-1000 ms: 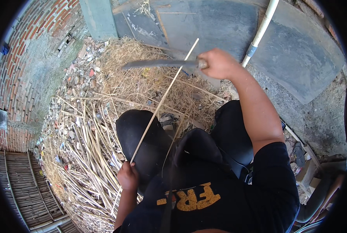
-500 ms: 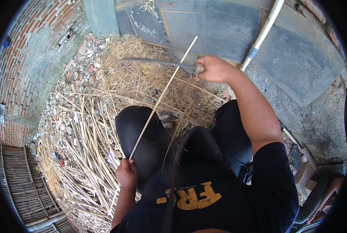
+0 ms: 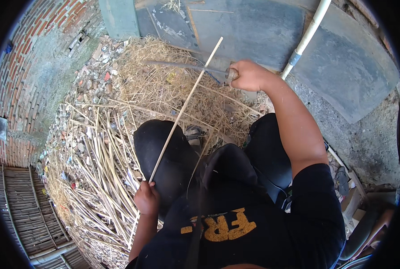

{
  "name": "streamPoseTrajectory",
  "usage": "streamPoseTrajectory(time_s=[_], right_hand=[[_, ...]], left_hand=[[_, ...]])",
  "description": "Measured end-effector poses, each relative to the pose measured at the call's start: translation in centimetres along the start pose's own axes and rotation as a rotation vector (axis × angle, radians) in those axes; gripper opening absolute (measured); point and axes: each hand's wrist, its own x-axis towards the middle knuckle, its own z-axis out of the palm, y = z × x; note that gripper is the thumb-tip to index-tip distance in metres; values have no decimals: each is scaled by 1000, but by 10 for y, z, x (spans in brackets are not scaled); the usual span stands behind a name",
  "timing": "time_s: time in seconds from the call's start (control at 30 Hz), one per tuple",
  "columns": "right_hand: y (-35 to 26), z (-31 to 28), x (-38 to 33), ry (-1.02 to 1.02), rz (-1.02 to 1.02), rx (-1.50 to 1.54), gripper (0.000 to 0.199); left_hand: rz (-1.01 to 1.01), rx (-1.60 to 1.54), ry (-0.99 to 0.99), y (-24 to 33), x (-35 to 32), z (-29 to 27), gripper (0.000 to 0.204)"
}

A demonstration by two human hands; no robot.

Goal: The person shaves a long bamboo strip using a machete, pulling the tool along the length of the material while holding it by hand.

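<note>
Holding the lower end of a long, pale stick in the left hand, with grip closed around it, just beside the left knee. Slanting from there across the knee, up to a free tip against the grey panels. Gripping a long-bladed knife by its handle in the right hand, likewise with grip closed. Pointing leftward, blade blurred, crossing the stick near its upper end; cannot tell whether touching. Beyond the knees, heaped dry straw. To the left, over rubble, loosely piled pale strips.
</note>
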Motion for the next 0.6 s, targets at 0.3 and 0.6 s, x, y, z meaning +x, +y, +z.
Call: streamPoseTrajectory(time_s=[0.3,0.6], right_hand=[[10,2,1,-105,-40,-120,26],[-43,12,-16,-128,-111,-184,24]], left_hand=[[46,-10,21,10,9,-3,18],[12,9,28,5,3,-2,20]])
